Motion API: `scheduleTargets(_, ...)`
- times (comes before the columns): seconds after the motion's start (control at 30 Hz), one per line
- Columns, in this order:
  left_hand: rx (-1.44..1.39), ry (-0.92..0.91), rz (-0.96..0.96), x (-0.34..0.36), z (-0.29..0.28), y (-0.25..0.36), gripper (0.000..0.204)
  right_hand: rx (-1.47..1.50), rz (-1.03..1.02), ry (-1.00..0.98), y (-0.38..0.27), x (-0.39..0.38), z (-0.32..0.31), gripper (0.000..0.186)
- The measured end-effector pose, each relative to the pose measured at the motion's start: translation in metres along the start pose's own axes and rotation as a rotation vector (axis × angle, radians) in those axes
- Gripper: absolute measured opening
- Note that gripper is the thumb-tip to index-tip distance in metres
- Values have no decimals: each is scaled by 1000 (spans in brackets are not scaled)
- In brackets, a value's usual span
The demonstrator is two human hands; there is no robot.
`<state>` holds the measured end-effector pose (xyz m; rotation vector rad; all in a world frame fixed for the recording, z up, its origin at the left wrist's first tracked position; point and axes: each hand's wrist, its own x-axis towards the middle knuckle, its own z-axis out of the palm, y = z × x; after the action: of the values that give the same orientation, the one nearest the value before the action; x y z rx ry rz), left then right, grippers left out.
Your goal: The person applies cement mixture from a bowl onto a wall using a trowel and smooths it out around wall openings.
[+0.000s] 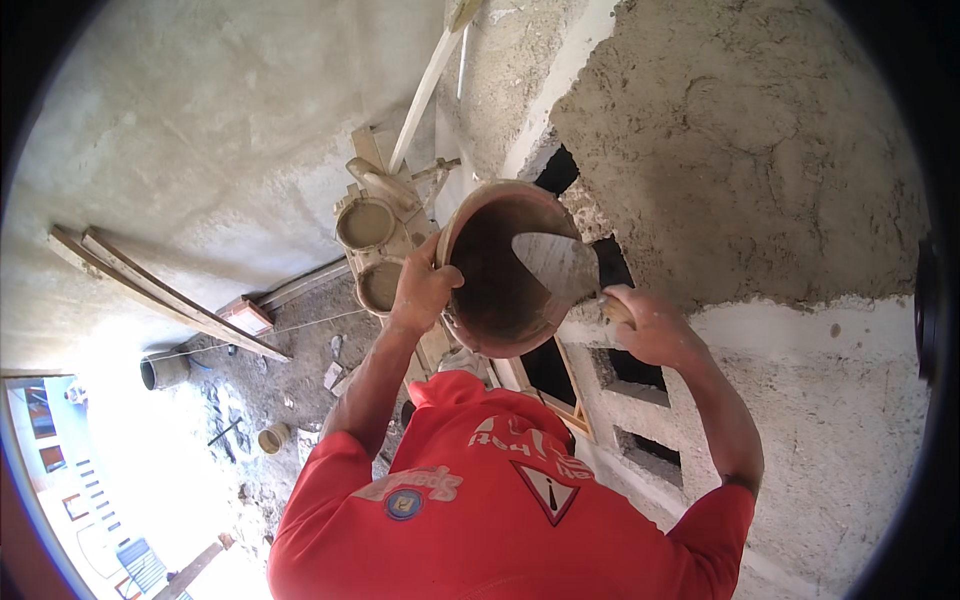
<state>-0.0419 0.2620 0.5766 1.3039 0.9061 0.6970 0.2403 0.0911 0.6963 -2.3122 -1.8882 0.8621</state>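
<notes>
My left hand [422,290] is closed on the left rim of a round mortar bucket [490,265], its thumb hooked over the edge. The bucket is tilted so its mouth faces me, and its inside is dark and smeared with grey mortar. In my right hand [650,325] is a pointing trowel, gripped by its wooden handle. Its mortar-smeared blade [555,265] lies across the right side of the bucket's mouth. How much mortar is inside the bucket cannot be made out.
Ahead and right stands a rough wall [750,180] with damp mortar and dark block openings [640,375]. Two small buckets [365,223] rest on planks left of the bucket. Long boards [165,290] lean at the left wall, and a string crosses above the rubble floor [300,380].
</notes>
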Motion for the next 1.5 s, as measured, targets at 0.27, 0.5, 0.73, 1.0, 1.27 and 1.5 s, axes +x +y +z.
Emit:
scheduleTargets(0.27,-46,-31,107,7,16,45,67,-281,85,75,-36,49,15,48)
scheduleTargets(0.5,60,-55,227,6,27,62,63,-452,-217,181,-16,42,56,49)
scheduleTargets(0.73,47,-55,209,-4,30,51,57,-424,-187,22,-10,-3,12,41)
scheduleTargets(1.0,135,-188,202,-10,52,90,62,-402,-120,183,-10,19,26,58)
scheduleTargets(1.27,167,-290,278,4,43,100,63,-879,-466,-20,3,-6,21,56)
scheduleTargets(1.5,191,-156,295,-16,58,95,63,-862,-154,-44,-4,-25,-25,55)
